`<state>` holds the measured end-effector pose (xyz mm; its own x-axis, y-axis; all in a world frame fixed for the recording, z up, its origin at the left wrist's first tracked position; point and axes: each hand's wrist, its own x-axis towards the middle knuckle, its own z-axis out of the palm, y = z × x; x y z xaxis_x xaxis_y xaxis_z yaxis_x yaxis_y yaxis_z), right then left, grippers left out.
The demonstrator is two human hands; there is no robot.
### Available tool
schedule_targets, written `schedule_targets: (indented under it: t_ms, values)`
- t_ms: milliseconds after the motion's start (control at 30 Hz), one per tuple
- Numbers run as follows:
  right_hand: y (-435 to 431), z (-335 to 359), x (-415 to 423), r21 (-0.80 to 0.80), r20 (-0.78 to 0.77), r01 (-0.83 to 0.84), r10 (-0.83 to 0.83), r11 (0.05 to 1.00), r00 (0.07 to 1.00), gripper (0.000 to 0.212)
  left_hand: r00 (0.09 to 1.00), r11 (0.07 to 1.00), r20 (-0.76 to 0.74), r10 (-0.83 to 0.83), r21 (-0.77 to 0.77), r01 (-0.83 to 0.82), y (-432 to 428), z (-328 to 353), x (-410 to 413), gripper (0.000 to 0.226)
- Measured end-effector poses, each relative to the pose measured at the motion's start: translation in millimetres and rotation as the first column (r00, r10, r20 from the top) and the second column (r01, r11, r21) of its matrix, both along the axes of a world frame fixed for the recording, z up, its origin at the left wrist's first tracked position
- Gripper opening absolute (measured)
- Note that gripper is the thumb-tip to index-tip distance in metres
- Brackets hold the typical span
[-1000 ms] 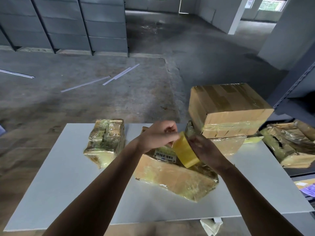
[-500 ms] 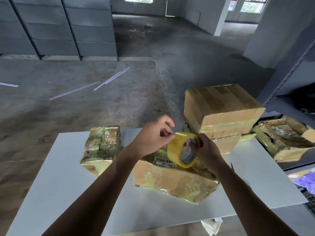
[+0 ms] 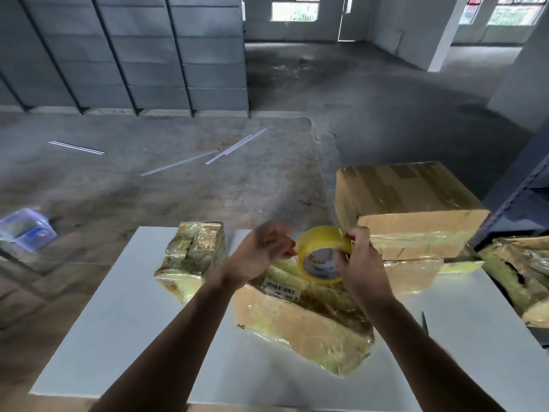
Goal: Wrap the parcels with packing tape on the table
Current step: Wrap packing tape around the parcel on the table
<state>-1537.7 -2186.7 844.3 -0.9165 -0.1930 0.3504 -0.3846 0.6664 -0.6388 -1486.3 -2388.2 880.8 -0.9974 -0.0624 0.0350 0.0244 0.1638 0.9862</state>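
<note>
Parcel [image 3: 303, 325] wrapped in glossy yellowish tape lies flat on the white tabletop [image 3: 118, 322] right in front of me, with a barcode label [image 3: 280, 291] on its far-left top. My hands are close together just above its far end, both on the tape roll [image 3: 322, 254]. Right hand [image 3: 361, 263] grips the roll with fingers curled over its rim, core facing me. Left hand [image 3: 261, 251] pinches at the roll's left edge with curled fingers. Can't tell if a tape end is lifted.

Left of that, a smaller taped parcel [image 3: 193, 257] sits on the tabletop, apart from the first. At the far right corner a big cardboard box [image 3: 407, 203] is stacked on another wrapped parcel [image 3: 410, 275]. More wrapped bundles [image 3: 517, 278] lie off the tabletop's right side, beside a dark shelf frame [image 3: 517, 197].

Beyond is the concrete floor [image 3: 356, 114], with white strips [image 3: 234, 148] lying on it and a plastic tub [image 3: 26, 233] at left. Grey panels [image 3: 118, 55] stand along the back.
</note>
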Motion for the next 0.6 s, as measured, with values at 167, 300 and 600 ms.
schedule_targets:
  t_ms: [167, 300, 600]
  values:
    - [5, 0, 2, 0.036, -0.157, -0.062, 0.067, 0.997, 0.985, 0.047, 0.912, 0.924, 0.151, 0.382, -0.063, -0.377, 29, -8, -12, 0.028]
    - [13, -1, -1, 0.062, -0.259, -0.126, 0.138, 0.99, 0.956, 0.054, 0.846, 0.907, 0.355, 0.399, -0.014, -0.422, 34, -10, -18, 0.051]
    - [7, 3, -9, 0.197, -0.291, -0.124, 0.179, 0.973, 0.94, 0.057, 0.863, 0.939, 0.419, 0.282, 0.063, -0.337, 26, -5, -28, 0.016]
